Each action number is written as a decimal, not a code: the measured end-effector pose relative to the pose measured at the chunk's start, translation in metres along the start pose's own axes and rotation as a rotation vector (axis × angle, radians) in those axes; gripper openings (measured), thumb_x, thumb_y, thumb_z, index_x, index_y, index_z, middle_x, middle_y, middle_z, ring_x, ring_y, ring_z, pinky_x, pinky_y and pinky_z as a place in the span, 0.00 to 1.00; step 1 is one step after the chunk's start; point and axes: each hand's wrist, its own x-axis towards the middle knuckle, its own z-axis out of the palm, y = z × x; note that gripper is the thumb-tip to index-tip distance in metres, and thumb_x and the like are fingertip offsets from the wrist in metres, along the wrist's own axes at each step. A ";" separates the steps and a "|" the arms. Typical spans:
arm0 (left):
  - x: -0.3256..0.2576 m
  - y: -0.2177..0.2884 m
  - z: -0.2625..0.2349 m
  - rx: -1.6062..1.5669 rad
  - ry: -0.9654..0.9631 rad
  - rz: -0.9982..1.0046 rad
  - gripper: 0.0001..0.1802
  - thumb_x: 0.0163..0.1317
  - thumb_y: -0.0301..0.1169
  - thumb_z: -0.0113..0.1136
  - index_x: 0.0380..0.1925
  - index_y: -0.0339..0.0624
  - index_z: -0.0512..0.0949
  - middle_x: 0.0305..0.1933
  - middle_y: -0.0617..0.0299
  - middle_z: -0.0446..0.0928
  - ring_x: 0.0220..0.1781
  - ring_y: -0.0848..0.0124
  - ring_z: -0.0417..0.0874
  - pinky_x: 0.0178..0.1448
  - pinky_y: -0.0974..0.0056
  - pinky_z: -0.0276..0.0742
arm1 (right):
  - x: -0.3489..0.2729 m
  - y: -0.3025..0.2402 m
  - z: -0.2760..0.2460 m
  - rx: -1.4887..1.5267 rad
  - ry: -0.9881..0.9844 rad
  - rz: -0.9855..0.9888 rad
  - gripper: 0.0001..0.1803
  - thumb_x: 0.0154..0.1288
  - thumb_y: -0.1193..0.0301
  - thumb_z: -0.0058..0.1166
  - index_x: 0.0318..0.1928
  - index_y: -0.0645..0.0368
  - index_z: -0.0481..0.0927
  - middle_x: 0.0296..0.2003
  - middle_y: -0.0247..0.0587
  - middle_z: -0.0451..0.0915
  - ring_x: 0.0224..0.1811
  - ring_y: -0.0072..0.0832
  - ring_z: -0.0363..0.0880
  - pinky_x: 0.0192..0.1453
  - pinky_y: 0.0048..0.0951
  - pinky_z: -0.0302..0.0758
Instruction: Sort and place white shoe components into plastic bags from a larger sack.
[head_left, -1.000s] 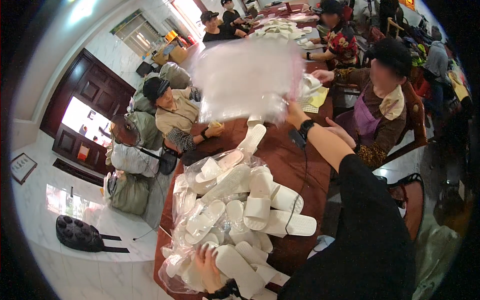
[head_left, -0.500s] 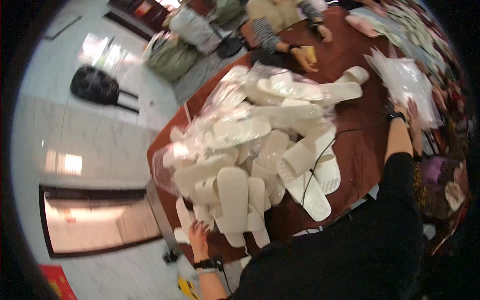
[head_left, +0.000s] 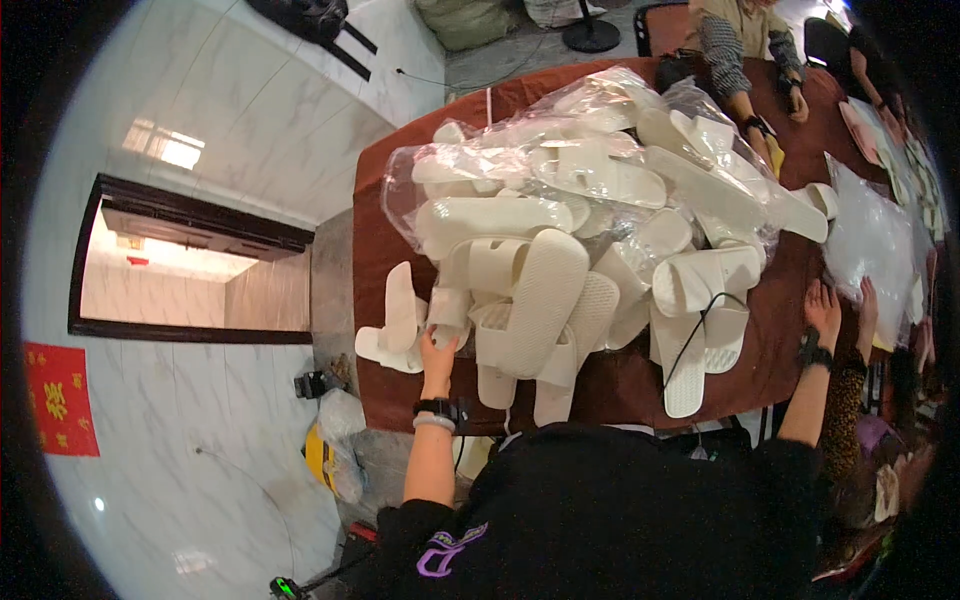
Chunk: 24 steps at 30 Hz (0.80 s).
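Observation:
A large pile of off-white slide slippers (head_left: 540,290) lies on the table, many of them inside clear plastic. At the pile's near left edge, my left hand (head_left: 438,360) has its thumb and fingers around the end of a slipper (head_left: 449,310); the fingertips are partly hidden. Farther right, my right hand (head_left: 822,308) is stretched out with its fingers extended, at the lower left edge of a stack of clear plastic bags (head_left: 872,235). It holds nothing that I can see. A black cord (head_left: 690,340) runs over the slippers at the near right of the pile.
A dark red cloth covers the table (head_left: 625,385). Another person's hand (head_left: 868,298) is beside my right one. Across the table, a person in striped sleeves (head_left: 722,55) has both hands over it. A yellow-and-black object (head_left: 320,460) is on the floor at left.
The view has swung right, bringing the pile and table more squarely ahead. My left hand has moved in from beside the slippers onto one. My right hand stays by the bags.

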 end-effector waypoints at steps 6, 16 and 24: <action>0.020 -0.005 -0.035 0.365 0.309 -0.239 0.43 0.48 0.37 0.68 0.65 0.50 0.59 0.68 0.46 0.52 0.68 0.48 0.55 0.67 0.44 0.56 | -0.182 0.089 0.050 -0.002 -0.350 0.044 0.23 0.72 0.66 0.43 0.64 0.58 0.63 0.59 0.38 0.70 0.58 0.28 0.70 0.59 0.27 0.69; 0.050 -0.074 -0.070 0.406 0.258 0.333 0.25 0.56 0.29 0.58 0.57 0.54 0.73 0.62 0.49 0.66 0.64 0.51 0.64 0.62 0.44 0.62 | -0.296 0.249 0.089 -0.639 -0.355 0.062 0.20 0.68 0.64 0.46 0.58 0.56 0.70 0.49 0.36 0.72 0.45 0.24 0.69 0.45 0.25 0.69; 0.035 -0.036 -0.072 0.862 0.048 0.787 0.31 0.56 0.26 0.53 0.62 0.57 0.64 0.69 0.57 0.58 0.69 0.54 0.60 0.72 0.44 0.46 | -0.364 0.425 0.178 -1.343 -0.954 0.386 0.17 0.71 0.69 0.43 0.57 0.63 0.69 0.48 0.41 0.76 0.49 0.26 0.75 0.54 0.28 0.71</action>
